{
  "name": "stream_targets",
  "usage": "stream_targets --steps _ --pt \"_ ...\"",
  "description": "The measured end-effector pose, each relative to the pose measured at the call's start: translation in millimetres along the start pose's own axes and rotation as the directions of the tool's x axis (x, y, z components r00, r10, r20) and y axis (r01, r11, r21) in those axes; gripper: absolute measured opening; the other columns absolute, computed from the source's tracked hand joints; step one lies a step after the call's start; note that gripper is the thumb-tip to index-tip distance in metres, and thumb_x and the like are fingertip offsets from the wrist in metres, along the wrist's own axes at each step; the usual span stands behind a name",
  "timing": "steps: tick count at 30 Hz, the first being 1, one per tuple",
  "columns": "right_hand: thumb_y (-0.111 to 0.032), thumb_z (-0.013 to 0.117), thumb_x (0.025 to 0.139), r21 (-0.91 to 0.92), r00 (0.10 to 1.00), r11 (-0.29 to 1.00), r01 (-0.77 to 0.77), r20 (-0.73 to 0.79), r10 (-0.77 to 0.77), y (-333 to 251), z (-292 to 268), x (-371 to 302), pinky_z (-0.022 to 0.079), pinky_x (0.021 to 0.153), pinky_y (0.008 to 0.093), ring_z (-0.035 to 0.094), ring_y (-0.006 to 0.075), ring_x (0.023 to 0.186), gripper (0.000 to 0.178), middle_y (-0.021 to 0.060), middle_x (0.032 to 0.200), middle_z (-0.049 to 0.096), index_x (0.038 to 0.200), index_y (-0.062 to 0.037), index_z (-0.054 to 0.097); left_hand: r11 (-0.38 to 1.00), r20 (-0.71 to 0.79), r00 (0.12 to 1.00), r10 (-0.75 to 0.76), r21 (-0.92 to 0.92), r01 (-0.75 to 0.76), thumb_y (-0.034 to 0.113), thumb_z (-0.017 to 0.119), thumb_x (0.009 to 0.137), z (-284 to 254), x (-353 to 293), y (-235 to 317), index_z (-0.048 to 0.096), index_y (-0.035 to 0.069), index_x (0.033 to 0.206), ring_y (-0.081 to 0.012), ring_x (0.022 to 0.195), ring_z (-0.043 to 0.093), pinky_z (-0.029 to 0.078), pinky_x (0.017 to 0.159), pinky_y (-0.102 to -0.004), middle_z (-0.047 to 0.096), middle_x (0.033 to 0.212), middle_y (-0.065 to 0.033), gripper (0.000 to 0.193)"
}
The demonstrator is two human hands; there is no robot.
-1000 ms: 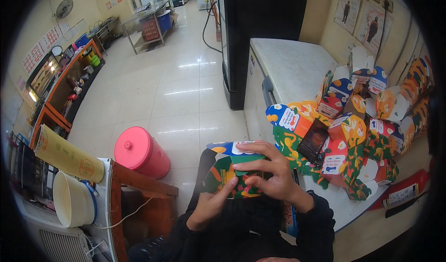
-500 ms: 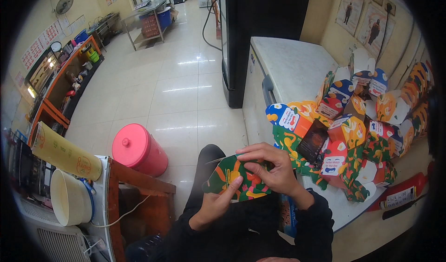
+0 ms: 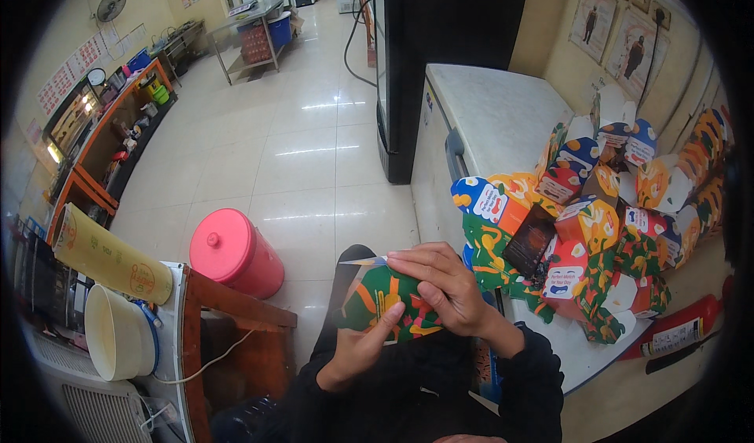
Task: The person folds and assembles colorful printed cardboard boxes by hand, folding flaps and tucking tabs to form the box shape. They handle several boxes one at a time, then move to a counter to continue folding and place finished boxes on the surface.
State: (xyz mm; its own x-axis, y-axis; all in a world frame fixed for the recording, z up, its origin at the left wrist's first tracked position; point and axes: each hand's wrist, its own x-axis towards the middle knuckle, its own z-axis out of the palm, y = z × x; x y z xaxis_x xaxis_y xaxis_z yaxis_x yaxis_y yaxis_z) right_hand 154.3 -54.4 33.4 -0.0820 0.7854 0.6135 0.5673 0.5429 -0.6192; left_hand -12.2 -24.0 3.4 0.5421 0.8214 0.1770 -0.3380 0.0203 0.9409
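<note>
Over my lap I hold a green paper food carton (image 3: 383, 292) printed with orange, yellow and red shapes. My left hand (image 3: 363, 353) grips its lower edge, the thumb pressed on the printed face. My right hand (image 3: 449, 290) is wrapped over the upper right side, fingers together along the top edge and thumb on the front. A pale flap sticks out at the carton's upper left. The carton's back and the fingers behind it are hidden. To the right, a heap of similar folded cartons (image 3: 564, 274) lies on a white chest freezer (image 3: 503, 121).
A dark phone (image 3: 530, 237) lies among the cartons. A red fire extinguisher (image 3: 683, 325) is beyond the freezer's near right end. On my left stand a pink lidded bucket (image 3: 236, 254) and a side table with a cream tub (image 3: 118, 333) and a yellow cylinder (image 3: 118, 262).
My right hand has moved slightly left along the carton's top edge. The carton's upper part has bent, and a pale flap now juts out at its upper left. My left hand stays nearly still.
</note>
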Motion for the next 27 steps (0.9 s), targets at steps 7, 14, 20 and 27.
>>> stream_targets --steps 7,14,20,27 --pt "-0.018 0.051 0.091 0.203 0.942 0.921 -0.332 0.129 0.311 -2.1 -20.1 2.6 0.041 0.093 0.0331 0.055 0.0242 0.108 0.03 0.0129 0.116 0.06 0.116 -0.0024 0.06 0.981 0.17 0.985 0.021 0.186 -0.053 0.003 0.057 0.088 -8.5 4.5 0.3 0.044 -0.002 0.12 -0.0121 0.089 0.056 0.047 0.077 -0.0241 0.051 0.108 -0.0068 0.034" --pt "-0.007 0.068 0.078 0.222 0.864 0.838 -0.499 0.204 0.461 3.4 -23.6 -2.2 0.045 0.089 0.0307 0.06 0.0196 0.102 0.023 0.0092 0.104 0.066 0.1 -0.0034 0.068 0.982 0.11 0.986 -0.128 0.157 0.11 0.003 0.058 0.087 -6.9 2.4 -1.5 0.049 -0.002 0.117 -0.0126 0.082 0.057 0.048 0.068 -0.0228 0.055 0.105 -0.0081 0.033" --pt "-0.021 0.071 0.077 0.261 0.898 0.901 -0.348 0.367 0.241 1.5 -48.6 2.2 0.036 0.099 0.0343 0.044 0.0246 0.123 0.048 0.0127 0.134 0.045 0.122 -0.0092 0.056 0.99 0.245 0.964 -0.1 0.123 0.072 0.003 0.06 0.085 -16.2 -0.2 2.1 0.055 -0.004 0.11 -0.0097 0.077 0.057 0.046 0.062 -0.0209 0.06 0.098 -0.0082 0.027" --pt "-0.028 0.067 0.081 0.292 0.835 0.95 -0.11 0.546 -0.072 21.6 -29.8 -6.7 0.022 0.107 0.0434 0.024 0.0369 0.132 0.066 0.0156 0.148 0.021 0.139 -0.0195 0.038 0.979 0.337 0.922 -0.19 0.132 0.153 0.003 0.062 0.084 -17.0 -7.8 10.4 0.057 -0.006 0.108 -0.0136 0.077 0.059 0.046 0.068 -0.0227 0.063 0.092 -0.01 0.026"
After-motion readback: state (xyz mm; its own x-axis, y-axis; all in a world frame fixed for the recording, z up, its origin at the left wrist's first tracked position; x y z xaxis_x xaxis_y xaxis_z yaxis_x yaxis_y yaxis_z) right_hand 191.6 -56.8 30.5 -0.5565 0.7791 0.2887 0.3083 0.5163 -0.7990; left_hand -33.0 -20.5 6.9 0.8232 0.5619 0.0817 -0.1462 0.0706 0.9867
